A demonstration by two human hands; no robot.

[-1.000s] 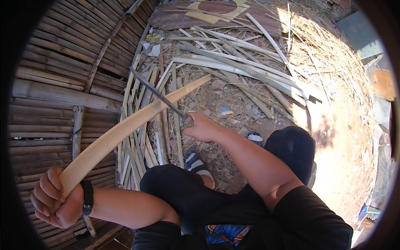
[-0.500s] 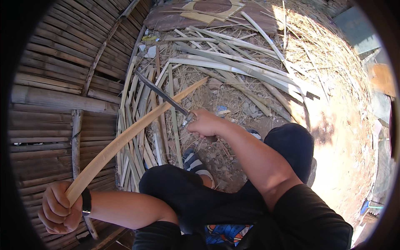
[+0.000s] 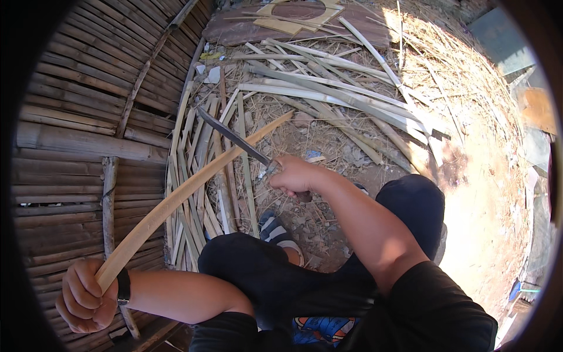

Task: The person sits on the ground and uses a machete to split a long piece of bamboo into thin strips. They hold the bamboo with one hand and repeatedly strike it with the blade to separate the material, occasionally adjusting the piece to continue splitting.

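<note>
tan and gently curved, the long strip (image 3: 152, 218) is gripped at its near end by the left hand (image 3: 85, 299), low beside the slatted wall (image 3: 76, 76), and its far end is pointed toward the heap of split strips (image 3: 328, 88). on the front of the black shirt (image 3: 454, 311) a printed picture (image 3: 325, 330) in blue and orange is partly shown; its details are too small to be made out.

compared with a second ago, the left hand has been lowered and brought slightly inward, and the knife (image 3: 229, 131) has been shifted to the right, so that the strip is now crossed closer to its far end. more of the blade's flat side is shown than before.

the left fingers are curled and pressed together around the strip; the thumb's place cannot be told. by the right hand (image 3: 293, 176) the knife's handle is held, with the fingers closed around it, though the fingertips are partly hidden. the blade is seen across the strip; whether the two are touching cannot be told. the left wrist is circled by a dark band (image 3: 123, 286).
</note>
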